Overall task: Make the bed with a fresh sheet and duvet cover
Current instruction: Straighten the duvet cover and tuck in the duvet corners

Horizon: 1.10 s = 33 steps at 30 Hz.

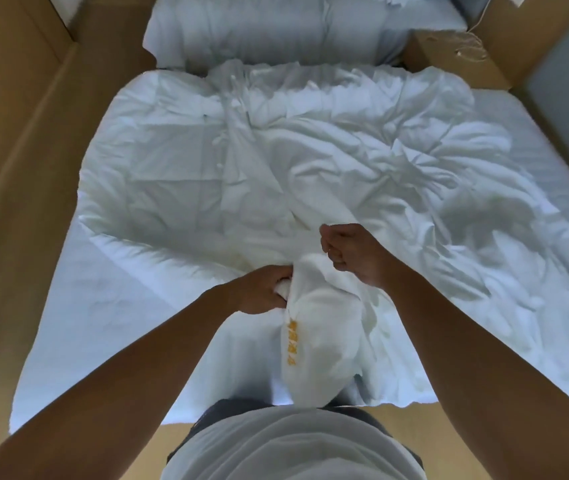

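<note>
Here, left hand (263, 289) grips duvet cover (322, 327) near mattress (85, 323) foot edge, right hand (354, 252) pinches it, floor (33, 150) alongside.

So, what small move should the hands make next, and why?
Probably draw them apart to spread the cover: the left hand and right hand grip its bunched fabric close together, while the duvet lies crumpled across the bed.

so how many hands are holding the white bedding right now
2. The left hand grips a bunch of the white bedding at the foot of the bed; the right hand pinches a fold just beyond it, further up. No other hand is in view.
</note>
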Each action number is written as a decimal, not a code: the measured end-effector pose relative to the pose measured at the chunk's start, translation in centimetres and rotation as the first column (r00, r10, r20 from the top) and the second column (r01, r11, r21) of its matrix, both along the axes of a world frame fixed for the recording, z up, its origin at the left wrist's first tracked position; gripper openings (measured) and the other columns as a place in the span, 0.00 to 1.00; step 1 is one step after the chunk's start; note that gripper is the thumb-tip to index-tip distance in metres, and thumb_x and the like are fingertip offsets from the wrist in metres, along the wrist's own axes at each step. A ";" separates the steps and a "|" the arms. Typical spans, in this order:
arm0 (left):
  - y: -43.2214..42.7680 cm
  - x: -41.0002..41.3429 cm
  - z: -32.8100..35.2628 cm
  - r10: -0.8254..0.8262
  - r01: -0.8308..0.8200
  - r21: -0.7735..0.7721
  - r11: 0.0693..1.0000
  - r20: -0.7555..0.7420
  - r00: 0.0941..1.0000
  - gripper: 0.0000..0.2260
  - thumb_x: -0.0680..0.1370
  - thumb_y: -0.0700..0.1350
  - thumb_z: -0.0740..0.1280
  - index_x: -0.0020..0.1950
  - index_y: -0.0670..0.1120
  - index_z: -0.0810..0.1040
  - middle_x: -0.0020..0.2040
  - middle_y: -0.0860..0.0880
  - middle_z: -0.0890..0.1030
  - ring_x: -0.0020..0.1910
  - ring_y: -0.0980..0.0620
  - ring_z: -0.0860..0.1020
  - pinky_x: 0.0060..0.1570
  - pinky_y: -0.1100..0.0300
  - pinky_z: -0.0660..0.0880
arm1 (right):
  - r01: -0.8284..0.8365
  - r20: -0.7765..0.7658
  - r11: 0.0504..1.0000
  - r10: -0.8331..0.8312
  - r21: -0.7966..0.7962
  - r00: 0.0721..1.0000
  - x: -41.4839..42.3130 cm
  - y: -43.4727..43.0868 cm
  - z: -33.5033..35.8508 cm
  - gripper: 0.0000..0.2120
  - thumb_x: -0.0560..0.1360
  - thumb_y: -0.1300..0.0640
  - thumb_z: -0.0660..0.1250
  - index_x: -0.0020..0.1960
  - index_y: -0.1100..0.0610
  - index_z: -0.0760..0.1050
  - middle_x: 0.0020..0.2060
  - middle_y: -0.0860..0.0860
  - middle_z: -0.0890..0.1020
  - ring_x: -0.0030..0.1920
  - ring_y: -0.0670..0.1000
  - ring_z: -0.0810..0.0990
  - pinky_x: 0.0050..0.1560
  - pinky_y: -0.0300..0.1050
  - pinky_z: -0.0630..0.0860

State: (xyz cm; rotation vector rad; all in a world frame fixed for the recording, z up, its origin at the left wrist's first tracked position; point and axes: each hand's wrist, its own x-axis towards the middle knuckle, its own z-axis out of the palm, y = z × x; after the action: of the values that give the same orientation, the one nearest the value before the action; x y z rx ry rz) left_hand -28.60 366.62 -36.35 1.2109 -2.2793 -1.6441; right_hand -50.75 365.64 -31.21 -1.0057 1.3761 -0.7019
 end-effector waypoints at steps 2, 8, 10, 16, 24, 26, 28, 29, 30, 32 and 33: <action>-0.5 -0.1 -0.6 -0.071 0.070 0.058 0.996 0.018 0.997 0.22 0.75 0.39 0.72 0.67 0.55 0.76 0.60 0.62 0.79 0.57 0.63 0.77 0.54 0.71 0.73 | -0.065 -0.192 0.998 0.059 -0.026 0.980 0.4 -1.0 0.9 0.20 0.80 0.48 0.68 0.35 0.59 0.75 0.26 0.51 0.65 0.26 0.49 0.61 0.29 0.41 0.59; -3.9 -0.4 -0.6 0.277 -0.261 0.148 0.954 -0.104 0.955 0.08 0.80 0.41 0.68 0.58 0.45 0.83 0.55 0.49 0.85 0.53 0.56 0.81 0.53 0.61 0.75 | -0.196 -0.569 0.980 0.143 -0.033 0.810 -0.6 2.5 -0.9 0.11 0.69 0.45 0.78 0.37 0.48 0.78 0.36 0.44 0.81 0.37 0.43 0.79 0.35 0.33 0.72; -4.9 -1.1 -0.3 0.307 -0.291 0.152 0.945 -0.101 0.946 0.08 0.81 0.42 0.68 0.58 0.45 0.84 0.55 0.49 0.85 0.53 0.55 0.80 0.52 0.63 0.73 | -0.190 -0.626 0.980 0.109 -0.063 0.772 -1.0 2.9 -2.1 0.09 0.74 0.52 0.75 0.39 0.45 0.77 0.40 0.44 0.80 0.40 0.43 0.78 0.38 0.35 0.71; -6.3 -2.0 -0.5 0.346 -0.336 0.139 0.931 -0.053 0.937 0.08 0.81 0.44 0.68 0.57 0.47 0.85 0.53 0.50 0.85 0.53 0.53 0.81 0.50 0.61 0.74 | -0.264 -0.637 0.963 0.166 -0.061 0.753 -1.5 -0.4 -3.5 0.03 0.78 0.58 0.68 0.46 0.52 0.79 0.42 0.46 0.82 0.44 0.49 0.80 0.40 0.38 0.75; -7.4 -1.9 -0.6 0.367 -0.354 0.156 0.922 -0.066 0.928 0.09 0.82 0.44 0.66 0.56 0.43 0.83 0.54 0.39 0.83 0.48 0.50 0.77 0.48 0.55 0.70 | -0.439 -0.650 0.899 0.329 -0.008 0.685 -2.1 -2.7 -3.6 0.04 0.79 0.52 0.69 0.50 0.52 0.77 0.43 0.44 0.79 0.44 0.48 0.78 0.40 0.38 0.72; -7.6 -1.9 -0.6 0.371 -0.351 0.199 0.915 -0.074 0.926 0.09 0.83 0.44 0.64 0.58 0.43 0.82 0.56 0.37 0.82 0.49 0.49 0.76 0.48 0.53 0.71 | -0.397 -0.664 0.915 0.256 -0.068 0.703 -1.9 -2.9 -3.4 0.04 0.78 0.55 0.70 0.46 0.53 0.76 0.40 0.45 0.79 0.41 0.47 0.77 0.38 0.38 0.72; -7.9 -1.7 -0.4 0.366 -0.337 0.236 0.911 -0.092 0.926 0.10 0.84 0.45 0.64 0.61 0.47 0.82 0.58 0.41 0.83 0.54 0.48 0.79 0.55 0.50 0.75 | -0.321 -0.625 0.935 0.160 -0.153 0.764 -1.9 -2.9 -2.9 0.07 0.76 0.57 0.73 0.42 0.51 0.76 0.37 0.43 0.79 0.37 0.42 0.77 0.37 0.32 0.71; -8.1 -1.7 -0.4 0.355 -0.323 0.242 0.915 -0.100 0.930 0.10 0.84 0.44 0.64 0.63 0.48 0.81 0.59 0.45 0.83 0.58 0.49 0.80 0.61 0.49 0.75 | -0.302 -0.613 0.935 0.129 -0.187 0.780 -2.1 -2.9 -2.6 0.08 0.75 0.58 0.74 0.41 0.50 0.76 0.36 0.43 0.79 0.37 0.40 0.77 0.37 0.30 0.70; -8.3 -1.7 -0.3 0.341 -0.306 0.250 0.919 -0.109 0.934 0.11 0.84 0.44 0.64 0.65 0.48 0.80 0.61 0.47 0.82 0.61 0.50 0.79 0.65 0.49 0.75 | -0.306 -0.614 0.925 0.109 -0.225 0.781 -2.2 -2.9 -2.2 0.09 0.74 0.59 0.74 0.41 0.50 0.76 0.36 0.42 0.78 0.38 0.39 0.77 0.39 0.29 0.70; -8.8 -1.9 -0.2 0.322 -0.272 0.282 0.920 -0.147 0.935 0.12 0.83 0.44 0.65 0.66 0.49 0.80 0.62 0.50 0.82 0.62 0.51 0.79 0.67 0.48 0.74 | -0.367 -0.657 0.877 0.082 -0.310 0.750 -2.5 -2.7 -1.5 0.07 0.74 0.61 0.74 0.41 0.53 0.77 0.37 0.43 0.78 0.38 0.41 0.76 0.41 0.29 0.69; -9.0 -2.1 0.0 0.317 -0.254 0.308 0.917 -0.177 0.932 0.12 0.83 0.44 0.65 0.66 0.50 0.80 0.62 0.51 0.82 0.62 0.51 0.79 0.66 0.49 0.75 | -0.407 -0.680 0.845 0.073 -0.346 0.729 -2.7 -2.7 -1.2 0.06 0.74 0.61 0.74 0.42 0.56 0.78 0.38 0.44 0.79 0.38 0.41 0.76 0.42 0.30 0.70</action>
State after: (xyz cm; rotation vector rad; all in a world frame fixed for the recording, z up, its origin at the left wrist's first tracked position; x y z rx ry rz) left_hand -30.67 357.63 -36.38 1.2648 -1.6857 -1.9169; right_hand -53.47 362.94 -32.40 -1.9397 1.6382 -0.5043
